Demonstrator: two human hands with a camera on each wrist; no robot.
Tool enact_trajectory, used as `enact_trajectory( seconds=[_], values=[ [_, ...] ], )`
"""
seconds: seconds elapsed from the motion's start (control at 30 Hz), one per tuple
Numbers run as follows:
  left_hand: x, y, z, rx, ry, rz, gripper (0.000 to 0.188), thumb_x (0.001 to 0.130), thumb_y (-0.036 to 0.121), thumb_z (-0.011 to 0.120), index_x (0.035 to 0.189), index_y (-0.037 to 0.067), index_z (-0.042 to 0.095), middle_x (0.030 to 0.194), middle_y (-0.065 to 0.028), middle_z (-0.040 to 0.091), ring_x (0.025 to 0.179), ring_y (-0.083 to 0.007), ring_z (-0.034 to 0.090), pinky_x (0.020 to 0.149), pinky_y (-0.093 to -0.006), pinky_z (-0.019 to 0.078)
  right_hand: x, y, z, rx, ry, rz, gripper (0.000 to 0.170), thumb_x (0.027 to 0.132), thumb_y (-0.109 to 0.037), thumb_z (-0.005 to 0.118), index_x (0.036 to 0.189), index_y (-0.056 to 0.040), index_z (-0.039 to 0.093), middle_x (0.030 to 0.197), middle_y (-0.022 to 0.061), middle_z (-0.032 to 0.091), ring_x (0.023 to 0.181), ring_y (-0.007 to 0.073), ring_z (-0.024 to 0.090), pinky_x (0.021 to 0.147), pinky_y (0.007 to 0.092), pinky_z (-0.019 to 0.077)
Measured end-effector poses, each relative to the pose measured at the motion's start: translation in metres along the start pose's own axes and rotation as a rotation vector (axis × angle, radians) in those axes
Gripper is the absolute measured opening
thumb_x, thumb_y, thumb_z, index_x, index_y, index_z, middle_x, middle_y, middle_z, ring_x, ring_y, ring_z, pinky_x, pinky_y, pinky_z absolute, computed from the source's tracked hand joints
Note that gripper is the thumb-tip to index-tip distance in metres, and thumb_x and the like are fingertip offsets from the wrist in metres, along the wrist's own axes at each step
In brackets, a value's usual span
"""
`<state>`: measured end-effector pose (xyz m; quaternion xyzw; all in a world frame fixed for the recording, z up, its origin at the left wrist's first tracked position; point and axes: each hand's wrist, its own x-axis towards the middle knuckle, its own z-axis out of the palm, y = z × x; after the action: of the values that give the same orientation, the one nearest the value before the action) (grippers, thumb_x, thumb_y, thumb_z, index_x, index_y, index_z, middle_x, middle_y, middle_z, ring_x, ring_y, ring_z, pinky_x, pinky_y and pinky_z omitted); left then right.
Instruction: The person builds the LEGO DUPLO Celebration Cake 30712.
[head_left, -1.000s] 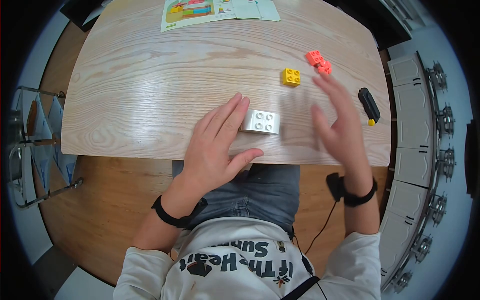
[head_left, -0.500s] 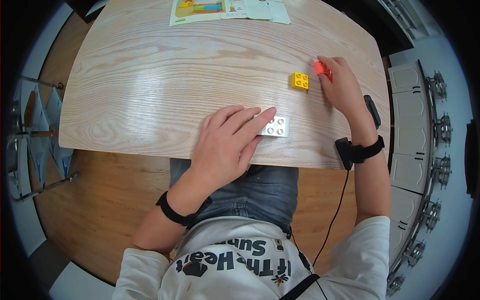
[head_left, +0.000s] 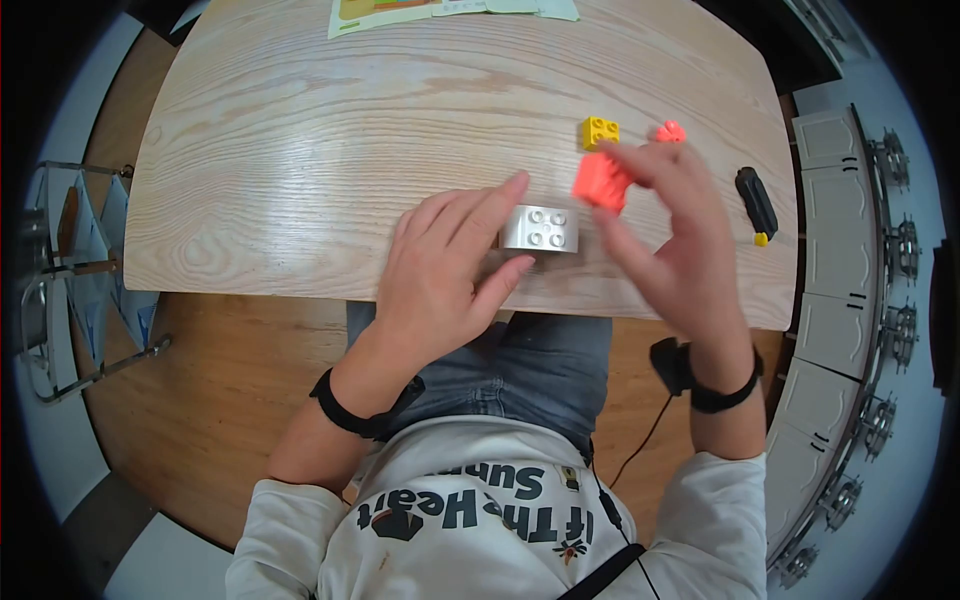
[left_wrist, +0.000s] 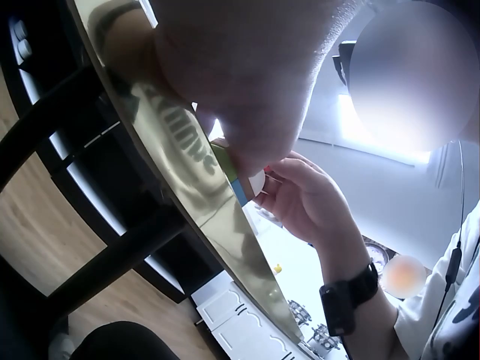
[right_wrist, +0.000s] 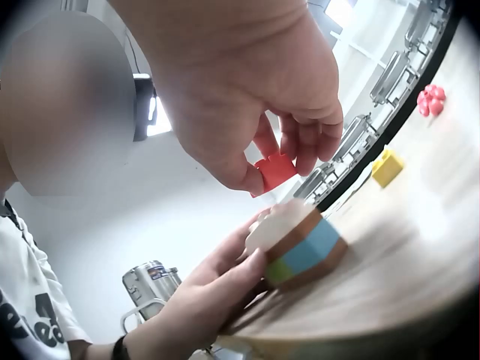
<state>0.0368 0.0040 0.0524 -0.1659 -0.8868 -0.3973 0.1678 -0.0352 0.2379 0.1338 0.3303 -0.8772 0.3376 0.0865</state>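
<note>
Left hand (head_left: 438, 258) grips stack (right_wrist: 306, 253), right hand (head_left: 680, 232) pinches brick (head_left: 600, 183).

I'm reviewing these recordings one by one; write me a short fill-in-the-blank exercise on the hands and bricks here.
1. The right hand pinches a brick coloured ____.
2. The left hand holds a layered stack whose top block is ____.
3. In the head view, the yellow brick lies nearer the person's ____ hand.

Missing words: red; white; right.
</note>
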Motion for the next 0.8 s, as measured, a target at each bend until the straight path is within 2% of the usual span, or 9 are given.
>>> enact_trajectory(
  seconds=[0.13,0.27,0.57,0.67,0.77,0.8],
  values=[
    [0.000,-0.002,0.002,-0.011,-0.008,-0.004,0.068,0.091,0.023,0.081,0.153,0.008,0.059,0.132,-0.0127,0.071,0.120,-0.0348,0.064,0.104,-0.0464,0.0474,-0.020,-0.013,0.028,0.219,0.013,0.035,0.049,0.084,-0.001,0.082,0.132,-0.0050,0.071,0.111,0.0131,0.065,0.102,0.0283,0.066,0.088,0.0373,0.0546],
    [-0.002,-0.003,0.003,-0.004,-0.016,0.016,0.066,0.092,0.026,0.079,0.153,0.010,0.060,0.131,-0.0127,0.071,0.121,-0.0348,0.064,0.104,-0.0470,0.0472,-0.023,-0.014,0.034,0.231,0.040,0.045,0.047,0.084,-0.001,0.081,0.130,-0.0041,0.072,0.111,0.0132,0.064,0.103,0.0291,0.066,0.088,0.0363,0.0550],
    [-0.004,-0.004,0.004,0.014,-0.012,-0.019,0.068,0.092,0.025,0.080,0.155,0.013,0.058,0.126,-0.0109,0.073,0.120,-0.0343,0.064,0.103,-0.0471,0.0479,-0.028,-0.018,0.039,0.301,-0.001,0.043,0.052,0.086,0.004,0.075,0.137,-0.0065,0.071,0.122,0.0142,0.060,0.107,0.0307,0.064,0.093,0.0399,0.0561],
    [-0.004,-0.001,0.001,0.009,-0.039,-0.018,0.071,0.093,0.027,0.081,0.157,0.009,0.055,0.140,-0.0150,0.068,0.125,-0.0352,0.063,0.106,-0.0471,0.0472,-0.032,-0.013,0.041,0.241,-0.020,-0.003,0.061,0.086,0.001,0.076,0.146,-0.0077,0.066,0.131,0.0168,0.060,0.117,0.0339,0.062,0.100,0.0420,0.0540],
    [-0.011,-0.003,0.010,-0.189,0.163,-0.030,0.077,0.093,0.030,0.081,0.159,0.005,0.051,0.156,-0.0205,0.057,0.135,-0.0377,0.059,0.111,-0.0463,0.0455,-0.037,-0.020,0.040,0.208,0.118,-0.016,0.073,0.085,0.001,0.073,0.155,-0.0071,0.056,0.150,0.0211,0.056,0.134,0.0397,0.057,0.111,0.0453,0.0496],
    [-0.012,-0.007,0.012,-0.171,0.204,0.051,0.076,0.094,0.034,0.080,0.159,0.005,0.052,0.159,-0.0220,0.054,0.137,-0.0385,0.058,0.112,-0.0469,0.0447,-0.040,-0.020,0.042,0.173,0.130,-0.034,0.076,0.084,0.002,0.073,0.157,-0.0063,0.054,0.155,0.0221,0.052,0.139,0.0414,0.054,0.113,0.0463,0.0478]
  ],
)
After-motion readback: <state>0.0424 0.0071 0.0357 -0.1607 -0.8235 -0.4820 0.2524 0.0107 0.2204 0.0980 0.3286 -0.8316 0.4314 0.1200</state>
